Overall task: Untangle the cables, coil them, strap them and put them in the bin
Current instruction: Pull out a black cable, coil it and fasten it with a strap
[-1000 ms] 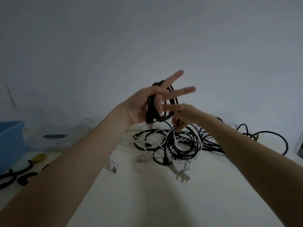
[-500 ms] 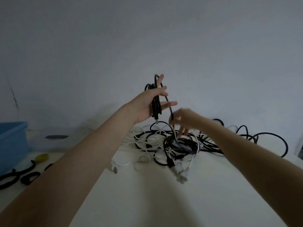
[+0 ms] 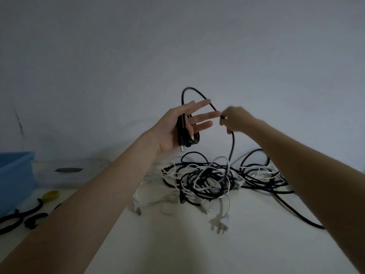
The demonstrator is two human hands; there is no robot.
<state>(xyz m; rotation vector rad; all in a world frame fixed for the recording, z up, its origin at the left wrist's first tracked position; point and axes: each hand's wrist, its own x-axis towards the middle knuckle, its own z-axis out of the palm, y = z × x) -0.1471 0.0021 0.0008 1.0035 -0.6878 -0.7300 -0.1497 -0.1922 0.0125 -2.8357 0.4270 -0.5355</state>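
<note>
Head camera view, looking forward and down along two bare forearms over a pale table (image 3: 177, 254) that meets a plain grey wall. The left hand (image 3: 177, 127) is raised, palm toward the camera, its fingers (image 3: 205, 116) spread apart and held straight; a small black coil (image 3: 186, 133) of a few loops lies across the palm, and it seems to be pinned there by the thumb, though the thumb itself cannot be seen. From the top of that coil a black cable (image 3: 197, 92) arches up and over to the right hand (image 3: 236, 120), whose fingertips are pinched together on the cable just beside the left fingertips. Below the right hand the same cable drops straight down into the tangled pile (image 3: 215, 177) of black and white cables lying on the table beneath both hands, so much of its length appears not yet freed. A white plug (image 3: 220, 224) trails from the pile toward the camera. At the far left edge stands a blue bin (image 3: 15, 175); its inside is not visible, so whether it holds anything cannot be told. Near it on the table lie several black straps (image 3: 21, 216) and one yellow strap (image 3: 51, 194), all unused. As a judgement of progress: the work looks early, with one cable partly coiled, nothing seen strapped, and most of the cables left to be untangled, coiled, strapped and binned.
</note>
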